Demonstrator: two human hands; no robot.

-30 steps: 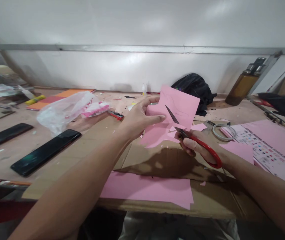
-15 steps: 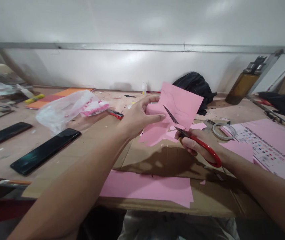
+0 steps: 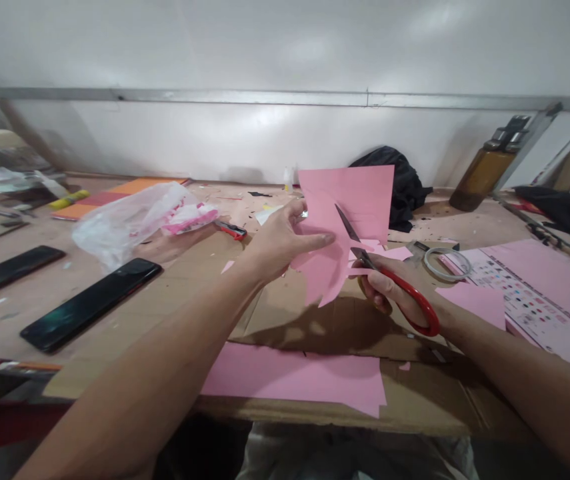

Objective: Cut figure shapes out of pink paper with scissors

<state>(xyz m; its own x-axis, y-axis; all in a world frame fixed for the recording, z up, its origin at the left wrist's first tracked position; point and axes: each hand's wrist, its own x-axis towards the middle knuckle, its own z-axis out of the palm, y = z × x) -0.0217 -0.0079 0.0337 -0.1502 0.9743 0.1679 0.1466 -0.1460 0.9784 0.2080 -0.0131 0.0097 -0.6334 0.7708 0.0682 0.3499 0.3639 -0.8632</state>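
Surface: cardboard-covered tabletop (image 3: pixel 315 320), white wall behind.
Left hand (image 3: pixel 279 243): fingers pinch pink paper (image 3: pixel 349 200), held up off the surface at centre.
Right hand (image 3: pixel 389 290): fingers clenched through red scissors (image 3: pixel 395 283) handles, blades parted in the paper's lower edge at 5 o'clock.
Nearby: pink sheet (image 3: pixel 295 377) at 6 o'clock; two phones (image 3: pixel 89 303) at 9 o'clock; plastic bag (image 3: pixel 129 220) at 10 o'clock; tape roll (image 3: pixel 447 263) at 3 o'clock.

Two phones (image 3: pixel 89 303) — plastic bag (image 3: pixel 129 223); tape roll (image 3: pixel 448 264).
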